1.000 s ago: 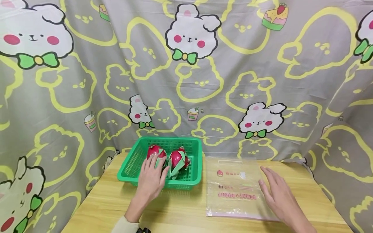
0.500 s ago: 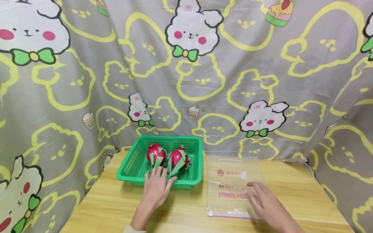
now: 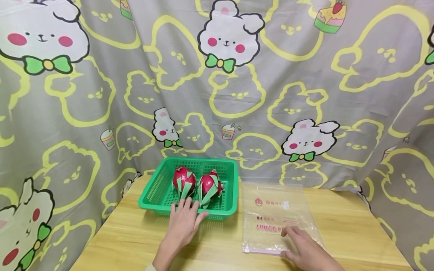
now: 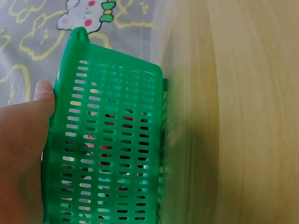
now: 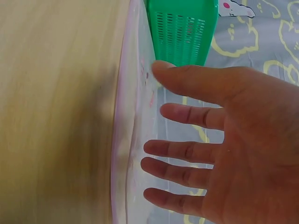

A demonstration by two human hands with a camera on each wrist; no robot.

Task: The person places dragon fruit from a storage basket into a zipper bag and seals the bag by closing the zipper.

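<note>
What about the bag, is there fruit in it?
No, both fruits lie in the basket, and the bag lies flat beside it.

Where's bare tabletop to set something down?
Bare tabletop: right of the clear bag, left of the left hand, and before the green basket, between that hand and the bag. Crowded: the basket, two dragon fruits inside, that hand at its front rim; the bag's near right, under the right hand.

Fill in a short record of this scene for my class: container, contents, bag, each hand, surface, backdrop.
Container: green perforated plastic basket
Contents: two dragon fruits, side by side
Bag: clear printed zip bag, lying flat, right of the basket
Left hand: at the basket's near rim
Right hand: over the bag's near part; contact unclear
Surface: wood-grain table
Backdrop: grey cartoon-print curtain
</note>
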